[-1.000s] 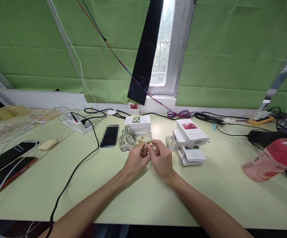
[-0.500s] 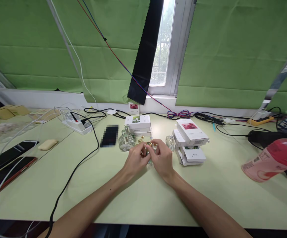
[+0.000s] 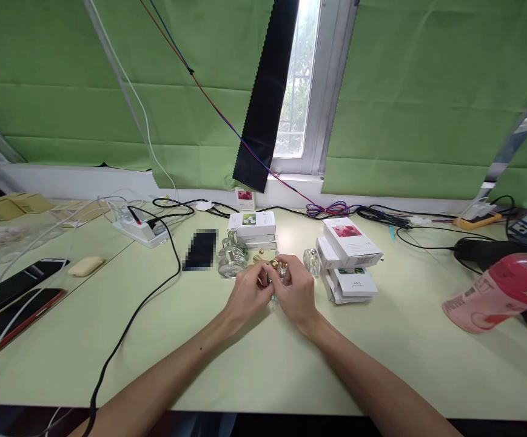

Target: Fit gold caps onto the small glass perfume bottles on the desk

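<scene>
My left hand [image 3: 248, 295] and my right hand [image 3: 296, 294] meet over the middle of the pale green table [image 3: 254, 370]. Together they pinch a small clear glass bottle with a gold cap [image 3: 273, 267], which the fingers mostly hide. Just behind my left hand stand several more glass bottles [image 3: 232, 258]. Another clear bottle [image 3: 311, 261] stands behind my right hand. A stack of white boxes with a green picture [image 3: 251, 229] lies behind the bottles. A looser pile of white boxes with a pink picture [image 3: 349, 255] sits to the right.
A black cable [image 3: 136, 318] crosses the table from a white power strip [image 3: 138, 229]. Two dark phones [image 3: 13, 297] lie at the left. A pink bottle [image 3: 502, 294] lies on its side at the right. Cables and a black device [image 3: 486, 250] line the back edge.
Both hands stay together on the small bottle; the fingers shift only slightly. The view has drifted a little.
</scene>
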Tool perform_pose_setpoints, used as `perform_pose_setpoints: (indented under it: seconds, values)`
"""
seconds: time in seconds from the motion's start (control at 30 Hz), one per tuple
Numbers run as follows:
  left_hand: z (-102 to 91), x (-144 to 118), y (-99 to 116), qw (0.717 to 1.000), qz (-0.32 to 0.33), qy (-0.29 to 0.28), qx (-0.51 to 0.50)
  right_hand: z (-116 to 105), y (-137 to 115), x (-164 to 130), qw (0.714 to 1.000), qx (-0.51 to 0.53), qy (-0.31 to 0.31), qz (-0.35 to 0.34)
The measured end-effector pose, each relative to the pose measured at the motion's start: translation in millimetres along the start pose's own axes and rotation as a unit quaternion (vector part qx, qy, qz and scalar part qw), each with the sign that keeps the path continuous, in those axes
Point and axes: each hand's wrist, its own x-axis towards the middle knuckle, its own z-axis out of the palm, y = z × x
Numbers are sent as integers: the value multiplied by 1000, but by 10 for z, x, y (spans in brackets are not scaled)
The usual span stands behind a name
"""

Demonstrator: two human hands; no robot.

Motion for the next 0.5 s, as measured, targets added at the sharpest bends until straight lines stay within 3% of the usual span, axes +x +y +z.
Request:
perform_pose_setpoints:
  seconds: [0.5]
  values:
    - [-10, 11, 32, 1000, 1, -6, -9, -10, -40, -3, 1000, 13, -10, 1]
